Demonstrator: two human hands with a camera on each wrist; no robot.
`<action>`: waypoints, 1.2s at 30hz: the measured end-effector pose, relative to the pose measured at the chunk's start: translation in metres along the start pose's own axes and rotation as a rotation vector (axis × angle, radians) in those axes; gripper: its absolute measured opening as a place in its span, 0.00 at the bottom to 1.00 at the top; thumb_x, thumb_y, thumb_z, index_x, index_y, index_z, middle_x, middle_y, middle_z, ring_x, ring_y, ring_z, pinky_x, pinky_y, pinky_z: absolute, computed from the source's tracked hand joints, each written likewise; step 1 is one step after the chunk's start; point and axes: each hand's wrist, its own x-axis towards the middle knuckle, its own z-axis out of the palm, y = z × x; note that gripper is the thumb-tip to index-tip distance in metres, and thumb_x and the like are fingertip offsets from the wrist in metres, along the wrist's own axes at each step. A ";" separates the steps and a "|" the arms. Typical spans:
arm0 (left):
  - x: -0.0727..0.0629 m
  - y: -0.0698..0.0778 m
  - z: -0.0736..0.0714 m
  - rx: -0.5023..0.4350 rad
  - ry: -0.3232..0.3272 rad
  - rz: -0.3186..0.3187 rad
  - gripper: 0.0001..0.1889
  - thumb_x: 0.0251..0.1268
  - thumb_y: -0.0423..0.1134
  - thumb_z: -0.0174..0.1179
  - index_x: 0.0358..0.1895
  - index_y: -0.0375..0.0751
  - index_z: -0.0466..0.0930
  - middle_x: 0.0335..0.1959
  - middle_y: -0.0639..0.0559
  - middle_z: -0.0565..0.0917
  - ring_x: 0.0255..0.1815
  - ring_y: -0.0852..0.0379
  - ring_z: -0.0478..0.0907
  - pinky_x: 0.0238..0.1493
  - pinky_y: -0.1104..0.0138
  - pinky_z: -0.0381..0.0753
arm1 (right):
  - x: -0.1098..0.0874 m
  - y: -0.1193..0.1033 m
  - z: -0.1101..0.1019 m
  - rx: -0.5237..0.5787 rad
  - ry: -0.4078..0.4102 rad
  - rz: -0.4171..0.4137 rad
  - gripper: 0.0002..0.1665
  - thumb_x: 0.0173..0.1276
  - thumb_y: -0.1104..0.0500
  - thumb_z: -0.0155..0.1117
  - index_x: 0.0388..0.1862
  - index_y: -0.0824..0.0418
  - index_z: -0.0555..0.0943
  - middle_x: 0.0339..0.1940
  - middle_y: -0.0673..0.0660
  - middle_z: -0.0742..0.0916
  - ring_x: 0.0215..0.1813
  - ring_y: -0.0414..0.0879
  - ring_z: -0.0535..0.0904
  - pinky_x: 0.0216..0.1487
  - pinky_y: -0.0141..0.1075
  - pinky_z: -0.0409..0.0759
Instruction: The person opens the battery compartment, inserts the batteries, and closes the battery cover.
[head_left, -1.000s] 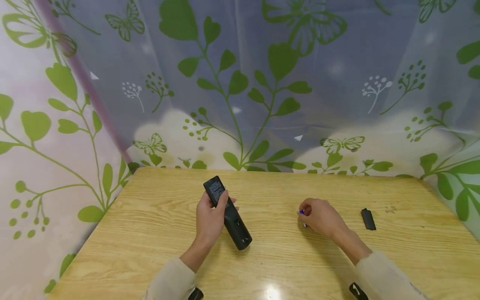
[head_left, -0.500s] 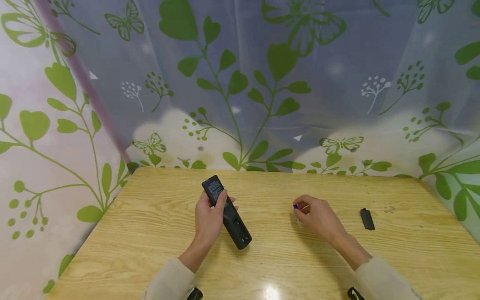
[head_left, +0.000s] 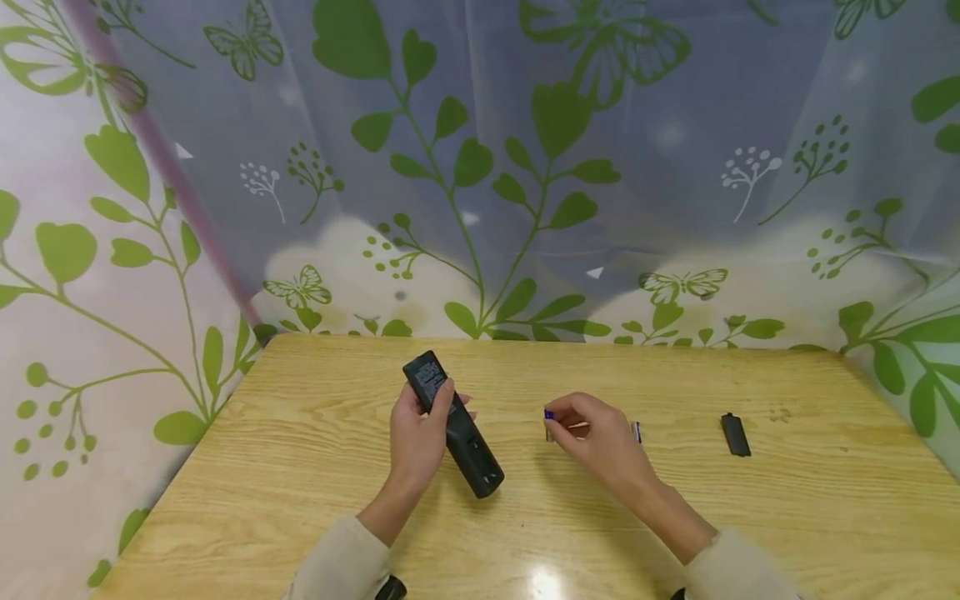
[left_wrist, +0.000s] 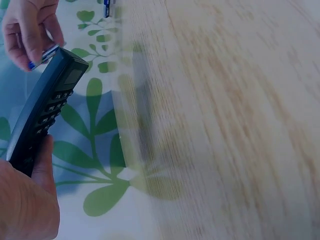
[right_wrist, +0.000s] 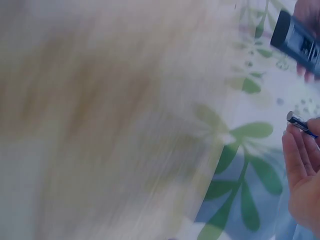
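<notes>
My left hand (head_left: 417,442) grips a black remote control (head_left: 467,446) above the table, its thumb across the back. The back faces up with the battery compartment (head_left: 487,475) uncovered at the near end; the left wrist view shows the remote's keys (left_wrist: 50,110). To the right, my right hand (head_left: 600,437) pinches a small battery (right_wrist: 299,121) with a blue end between thumb and fingers, apart from the remote in the head view. A second battery (head_left: 637,432) lies on the table just behind the right hand, partly hidden by it.
The black battery cover (head_left: 736,435) lies on the wooden table (head_left: 300,500) at the right. A patterned cloth (head_left: 480,167) with leaves and butterflies hangs along the table's back edge and left side. Dark wrist gear (head_left: 392,588) shows at the left sleeve.
My right hand has lifted the battery and carried it left toward the remote control, uncovering the second battery on the table. My left hand and the remote have stayed almost still.
</notes>
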 end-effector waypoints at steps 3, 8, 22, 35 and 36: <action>0.001 0.000 0.001 -0.004 -0.014 -0.004 0.18 0.73 0.42 0.53 0.56 0.31 0.68 0.39 0.35 0.82 0.35 0.37 0.84 0.35 0.61 0.86 | -0.002 -0.009 0.009 0.048 -0.021 -0.042 0.08 0.64 0.65 0.67 0.42 0.59 0.82 0.34 0.48 0.84 0.36 0.37 0.82 0.37 0.30 0.83; 0.000 0.004 0.003 -0.040 -0.033 -0.021 0.17 0.74 0.38 0.52 0.57 0.30 0.66 0.41 0.31 0.81 0.37 0.32 0.82 0.36 0.60 0.86 | -0.004 -0.024 0.021 0.125 -0.085 -0.096 0.07 0.63 0.66 0.67 0.40 0.60 0.81 0.36 0.46 0.84 0.37 0.38 0.83 0.38 0.30 0.84; -0.012 0.030 0.006 -0.015 -0.047 -0.016 0.16 0.75 0.35 0.49 0.56 0.26 0.66 0.41 0.27 0.80 0.38 0.31 0.81 0.38 0.61 0.85 | -0.007 -0.037 0.045 0.164 -0.080 -0.108 0.07 0.62 0.65 0.69 0.38 0.57 0.82 0.35 0.45 0.83 0.36 0.38 0.82 0.37 0.32 0.84; -0.004 0.003 0.003 -0.057 -0.038 0.002 0.19 0.73 0.41 0.53 0.57 0.31 0.67 0.39 0.32 0.82 0.34 0.38 0.84 0.36 0.60 0.86 | -0.007 -0.038 0.053 0.069 -0.056 -0.191 0.08 0.59 0.65 0.72 0.36 0.56 0.84 0.35 0.44 0.84 0.37 0.36 0.82 0.39 0.31 0.84; -0.004 0.003 0.003 -0.065 -0.034 0.006 0.19 0.73 0.42 0.53 0.57 0.31 0.67 0.38 0.32 0.82 0.34 0.39 0.84 0.36 0.60 0.86 | -0.007 -0.039 0.053 0.055 -0.055 -0.196 0.08 0.59 0.65 0.71 0.37 0.56 0.84 0.35 0.44 0.84 0.38 0.36 0.81 0.38 0.32 0.84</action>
